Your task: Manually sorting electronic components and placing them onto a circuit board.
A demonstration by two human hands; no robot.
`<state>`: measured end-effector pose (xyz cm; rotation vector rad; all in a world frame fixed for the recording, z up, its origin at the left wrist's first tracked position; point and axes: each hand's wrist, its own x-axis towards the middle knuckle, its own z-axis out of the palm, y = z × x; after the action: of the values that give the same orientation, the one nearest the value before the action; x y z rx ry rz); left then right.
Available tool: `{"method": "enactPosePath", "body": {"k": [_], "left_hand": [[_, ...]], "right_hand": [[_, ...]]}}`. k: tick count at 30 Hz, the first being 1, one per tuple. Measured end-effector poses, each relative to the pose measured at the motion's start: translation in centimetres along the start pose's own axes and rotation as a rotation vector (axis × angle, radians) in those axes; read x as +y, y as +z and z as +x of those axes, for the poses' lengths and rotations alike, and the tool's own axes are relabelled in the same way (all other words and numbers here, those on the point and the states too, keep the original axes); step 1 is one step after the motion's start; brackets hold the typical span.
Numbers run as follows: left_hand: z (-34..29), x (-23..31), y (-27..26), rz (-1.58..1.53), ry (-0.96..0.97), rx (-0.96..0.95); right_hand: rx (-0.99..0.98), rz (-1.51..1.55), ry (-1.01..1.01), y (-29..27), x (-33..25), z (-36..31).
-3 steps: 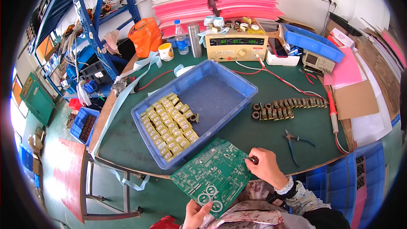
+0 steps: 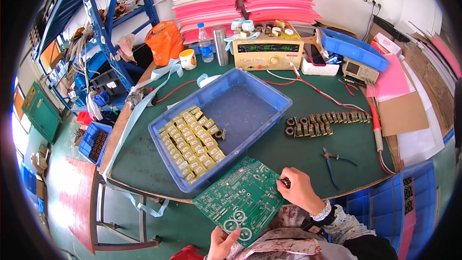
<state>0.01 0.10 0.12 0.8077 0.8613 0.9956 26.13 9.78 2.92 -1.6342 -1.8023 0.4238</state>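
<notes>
A green circuit board [image 2: 240, 195] slants across my lap and overlaps the front edge of the table. My left hand [image 2: 223, 243] grips its lower edge, the thumb next to large white printed rings. Over the board's right edge, my right hand [image 2: 301, 190] pinches a small dark wound coil [image 2: 286, 182]; the fingers partly hide it, and I cannot tell whether it touches the board. Behind the board stands a blue plastic bin [image 2: 250, 101] with rows of yellow boxed components [image 2: 190, 147] and one loose coil [image 2: 220, 134] in it.
Toroidal coils [image 2: 313, 124] line up right of the bin. Blue-handled cutters [image 2: 332, 166] lie near the front edge. A soldering iron [image 2: 376, 127] rests at the right, its cable running to a power supply [image 2: 267, 54]. A bottle [image 2: 205, 43], mug [image 2: 187, 59] and flask [image 2: 220, 46] stand behind.
</notes>
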Motion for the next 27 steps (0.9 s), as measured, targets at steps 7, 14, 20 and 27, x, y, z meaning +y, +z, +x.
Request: {"method": "enactPosePath", "body": {"k": [7, 14, 20, 27], "left_hand": [[0.1, -0.1, 0.1, -0.014, 0.041, 0.028], [0.2, -0.3, 0.0, -0.026, 0.033, 0.062], [-0.2, 1.5, 1.9, -0.008, 0.024, 0.168], [-0.2, 1.4, 2.2, 0.062, 0.066, 0.201]], "right_hand": [[-0.281, 0.406, 0.055, -2.9, 0.2, -0.2], [-0.32, 0.276, -0.108, -2.8, 0.8, -0.1], [-0.071, 0.699, 0.158, -5.9, 2.8, 2.1], [0.443, -0.381, 0.168, -10.9, 13.7, 6.7]]}}
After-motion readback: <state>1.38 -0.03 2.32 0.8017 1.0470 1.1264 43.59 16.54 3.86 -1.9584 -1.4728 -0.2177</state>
